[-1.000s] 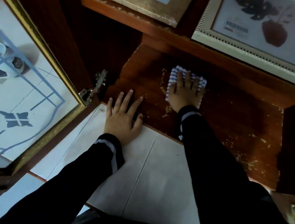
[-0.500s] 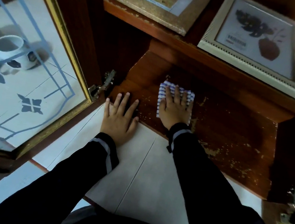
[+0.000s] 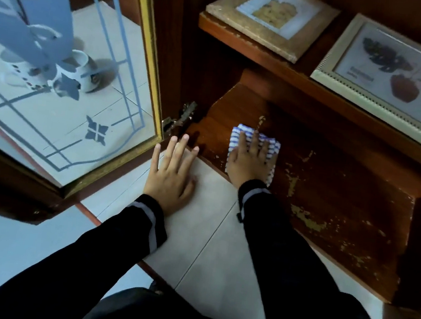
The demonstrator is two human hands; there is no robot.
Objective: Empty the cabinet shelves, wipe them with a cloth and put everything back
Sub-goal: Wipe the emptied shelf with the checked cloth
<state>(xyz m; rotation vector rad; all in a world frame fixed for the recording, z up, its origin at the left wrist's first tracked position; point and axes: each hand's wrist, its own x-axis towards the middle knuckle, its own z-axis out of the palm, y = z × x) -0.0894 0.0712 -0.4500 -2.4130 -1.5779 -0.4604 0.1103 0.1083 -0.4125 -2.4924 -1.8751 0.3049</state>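
Blue-striped cloth [image 3: 236, 139] pressed onto bottom shelf [image 3: 333, 190] by right hand [image 3: 249, 161], grip wide; left hand [image 3: 170, 178] splayed on floor [image 3: 212, 225].

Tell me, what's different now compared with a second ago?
The right hand, pressing flat on the striped cloth, has dragged it toward the front edge of the bottom shelf. Nothing was grabbed or released. The left hand stays flat on the floor tile; the gold frame, white frame and glass door are unmoved.
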